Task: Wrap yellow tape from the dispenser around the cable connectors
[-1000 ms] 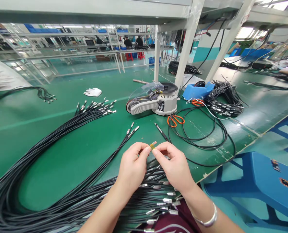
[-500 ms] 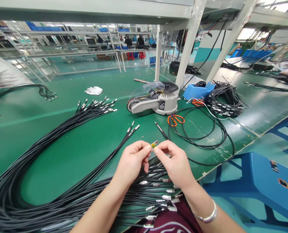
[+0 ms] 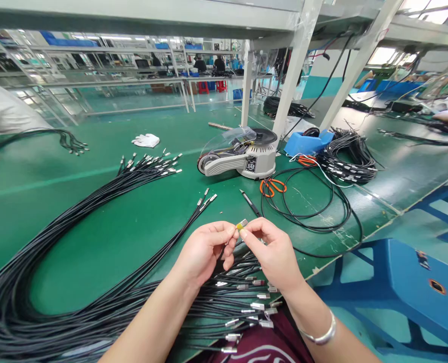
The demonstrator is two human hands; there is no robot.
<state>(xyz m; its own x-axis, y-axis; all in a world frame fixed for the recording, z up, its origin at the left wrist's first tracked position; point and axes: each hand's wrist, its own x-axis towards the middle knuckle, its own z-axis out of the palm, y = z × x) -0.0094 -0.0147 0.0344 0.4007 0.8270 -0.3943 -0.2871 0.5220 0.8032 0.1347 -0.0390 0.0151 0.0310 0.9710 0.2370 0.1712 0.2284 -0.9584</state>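
Two bare hands fill the lower middle of my head-camera feed, brought nearly together above a smooth green worktable (image 3: 106, 252). From my remote seat I read the left hand (image 3: 203, 252) as pinching: its thumb and forefinger are closed at the lower end of a small silver metal connector wrapped in yellow tape (image 3: 242, 225), while its other fingers curl loosely beneath. The right hand (image 3: 274, 254) has its thumb and forefinger narrowed on the taped part from the other side; I cannot tell how its remaining fingers lie, as the hand hides them. The connector sits between the two sets of fingertips, its bare metal tip pointing up and away to the right. A shiny silver bangle (image 3: 324, 335) rings the right wrist.

Under and to the left of the hands I see a thick, curved bundle of black cables (image 3: 8, 302) with silver metal ends. Just beyond the right hand lies a slim black utility knife (image 3: 250, 202), and near it a pair of orange loop handles (image 3: 272, 187). Farther back stands a pale grey rounded machine with a black disc on top (image 3: 242, 161); well left of it lies a crumpled white glove (image 3: 146, 140). A blue plastic stool (image 3: 416, 287) stands at my lower right.
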